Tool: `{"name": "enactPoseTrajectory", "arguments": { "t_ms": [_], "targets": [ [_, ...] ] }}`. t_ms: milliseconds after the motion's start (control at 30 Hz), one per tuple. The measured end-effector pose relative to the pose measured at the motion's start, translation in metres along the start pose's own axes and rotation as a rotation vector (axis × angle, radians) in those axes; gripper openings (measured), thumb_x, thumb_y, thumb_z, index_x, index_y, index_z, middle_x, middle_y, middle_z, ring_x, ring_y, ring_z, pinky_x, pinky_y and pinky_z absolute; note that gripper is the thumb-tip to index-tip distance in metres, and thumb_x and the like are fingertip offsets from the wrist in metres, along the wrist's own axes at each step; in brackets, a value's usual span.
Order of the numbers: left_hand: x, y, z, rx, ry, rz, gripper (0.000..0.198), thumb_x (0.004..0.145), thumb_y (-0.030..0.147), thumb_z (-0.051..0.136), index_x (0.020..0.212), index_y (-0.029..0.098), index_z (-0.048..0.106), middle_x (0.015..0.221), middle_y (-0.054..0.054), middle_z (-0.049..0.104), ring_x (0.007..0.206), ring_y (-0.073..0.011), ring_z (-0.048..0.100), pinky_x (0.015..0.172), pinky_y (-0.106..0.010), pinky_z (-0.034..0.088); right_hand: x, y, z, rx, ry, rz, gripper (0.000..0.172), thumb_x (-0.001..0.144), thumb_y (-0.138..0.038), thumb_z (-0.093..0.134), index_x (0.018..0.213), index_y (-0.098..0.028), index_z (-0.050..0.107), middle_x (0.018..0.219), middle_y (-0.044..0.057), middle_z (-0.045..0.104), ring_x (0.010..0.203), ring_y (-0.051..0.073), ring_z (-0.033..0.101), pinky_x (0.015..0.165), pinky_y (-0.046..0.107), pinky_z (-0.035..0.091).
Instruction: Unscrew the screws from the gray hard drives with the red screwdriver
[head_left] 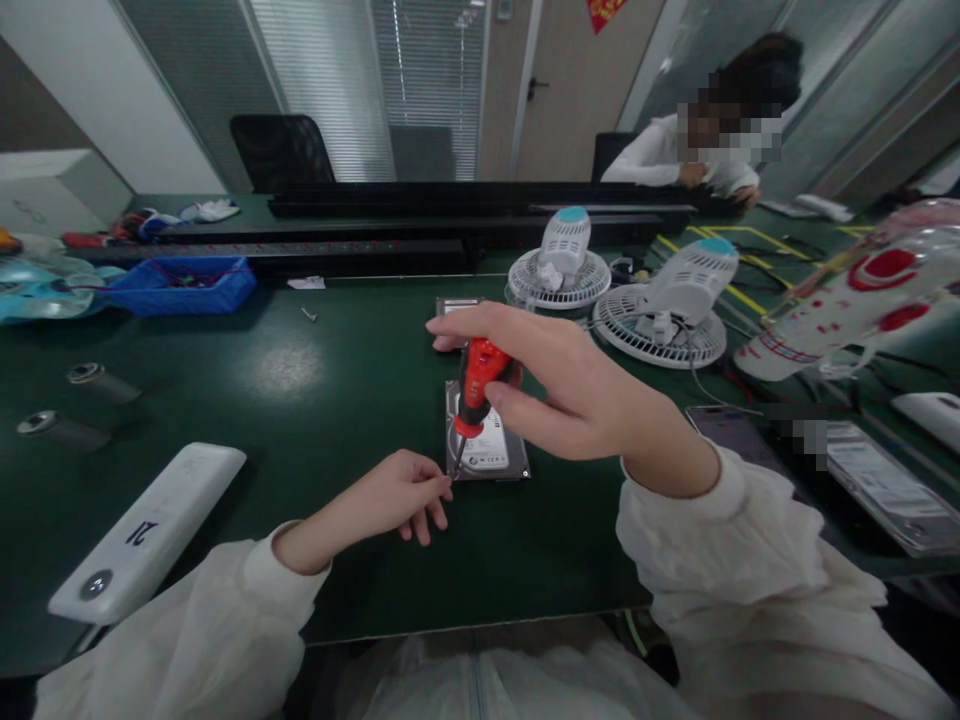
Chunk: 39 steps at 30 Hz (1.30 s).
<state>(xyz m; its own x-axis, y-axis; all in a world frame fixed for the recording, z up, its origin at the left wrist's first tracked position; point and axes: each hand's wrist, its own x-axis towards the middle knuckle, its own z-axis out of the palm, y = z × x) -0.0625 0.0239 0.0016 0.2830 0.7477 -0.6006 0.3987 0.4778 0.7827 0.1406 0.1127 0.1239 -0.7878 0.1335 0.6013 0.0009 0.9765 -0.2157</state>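
Note:
A red and black screwdriver (480, 380) is in my right hand (577, 385), its handle gripped between thumb and fingers. The shaft slants down to the near left corner of a hard drive (487, 445), which lies flat on the green table with its white label up. At that same corner, my left hand (401, 495) pinches with thumb and forefinger beside the screwdriver's tip. Whatever is between those fingertips is too small to make out. Behind my right hand, a second hard drive (448, 308) is partly hidden.
Two white fans (559, 265) lie face down at the back right, near a printed jug (840, 300). A blue tray (184, 287) stands back left. Nearer left are a white device marked 21 (150, 530) and two metal cylinders (64, 428). Another person (697, 130) sits across the table.

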Motion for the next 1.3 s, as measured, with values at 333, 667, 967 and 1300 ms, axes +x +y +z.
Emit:
{"name": "enactPoseTrajectory", "arguments": {
  "t_ms": [333, 667, 967, 1300],
  "targets": [
    [0.0023, -0.0041, -0.0011, -0.006, -0.011, 0.01, 0.03, 0.09, 0.045, 0.059, 0.086, 0.016, 0.063, 0.073, -0.004, 0.075, 0.048, -0.0119, 0.064, 0.042, -0.02, 0.041, 0.0021, -0.0031, -0.004, -0.093, 0.085, 0.031, 0.033, 0.097, -0.036, 0.051, 0.118, -0.012, 0.059, 0.101, 0.005, 0.069, 0.083, 0.013, 0.065, 0.072, 0.026, 0.049],
    [-0.0002, 0.0003, -0.0002, 0.011, -0.002, 0.002, 0.031, 0.088, 0.046, 0.059, 0.086, 0.015, 0.063, 0.072, -0.004, 0.074, 0.048, -0.0126, 0.064, 0.042, -0.021, 0.041, 0.0028, -0.001, -0.0011, -0.136, 0.081, 0.029, 0.047, 0.095, -0.047, 0.06, 0.119, -0.007, 0.059, 0.112, 0.011, 0.071, 0.096, 0.017, 0.069, 0.079, 0.029, 0.054],
    [0.0009, -0.0006, -0.0004, 0.01, -0.003, 0.007, 0.029, 0.089, 0.043, 0.056, 0.086, 0.015, 0.063, 0.071, -0.004, 0.074, 0.046, -0.0114, 0.063, 0.041, -0.019, 0.04, 0.0008, -0.0002, -0.0009, 0.007, 0.05, -0.008, 0.041, 0.099, -0.03, 0.049, 0.136, -0.011, 0.049, 0.122, 0.01, 0.068, 0.103, 0.015, 0.067, 0.089, 0.031, 0.055],
    [0.0002, -0.0021, -0.0007, 0.01, -0.014, 0.023, 0.028, 0.091, 0.042, 0.057, 0.086, 0.015, 0.063, 0.071, -0.003, 0.074, 0.047, -0.0109, 0.063, 0.041, -0.019, 0.04, 0.0008, -0.0015, -0.0013, -0.001, 0.021, -0.036, 0.042, 0.098, -0.023, 0.044, 0.137, -0.007, 0.048, 0.128, 0.013, 0.065, 0.112, 0.017, 0.064, 0.096, 0.036, 0.053]
  ]
}}
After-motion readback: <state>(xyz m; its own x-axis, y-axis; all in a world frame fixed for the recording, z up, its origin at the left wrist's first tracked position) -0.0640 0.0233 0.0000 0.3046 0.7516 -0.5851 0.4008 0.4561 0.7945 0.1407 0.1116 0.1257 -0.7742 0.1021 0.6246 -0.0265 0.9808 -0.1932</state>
